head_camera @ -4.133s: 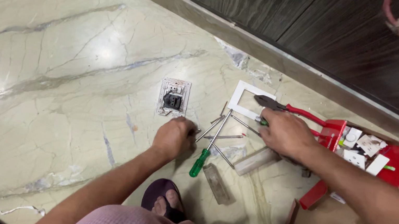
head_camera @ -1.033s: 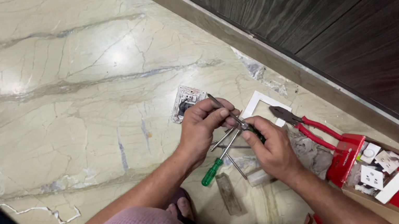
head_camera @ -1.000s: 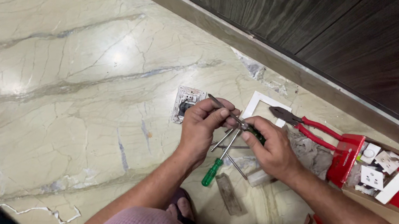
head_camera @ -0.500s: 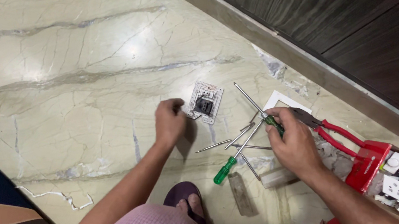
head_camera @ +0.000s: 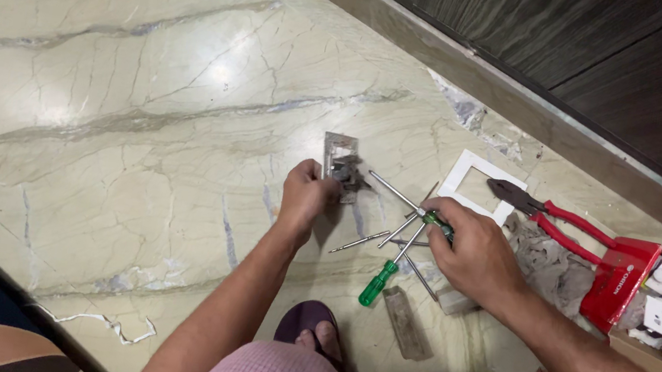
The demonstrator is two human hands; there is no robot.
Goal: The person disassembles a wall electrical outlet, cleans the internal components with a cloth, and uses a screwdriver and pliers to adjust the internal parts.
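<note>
My left hand (head_camera: pixel 305 194) grips the edge of a small grey electrical switch module (head_camera: pixel 341 160), holding it tilted just above the marble floor. My right hand (head_camera: pixel 471 252) is closed around a green-handled screwdriver (head_camera: pixel 407 202) whose metal shaft points up-left toward the module. A second green-handled screwdriver (head_camera: pixel 383 274) and loose metal shafts lie on the floor between my hands.
A white rectangular frame plate (head_camera: pixel 464 180) lies beyond my right hand, with red-handled pliers (head_camera: pixel 563 222) beside it. A red box (head_camera: pixel 629 273) with white switch parts stands at right. A dark wooden wall (head_camera: pixel 580 40) runs along the back. My sandalled foot (head_camera: pixel 311 328) is below.
My left hand has picked the switch module up off the floor and tilted it. My right hand still holds the screwdriver, its tip now closer to the module.
</note>
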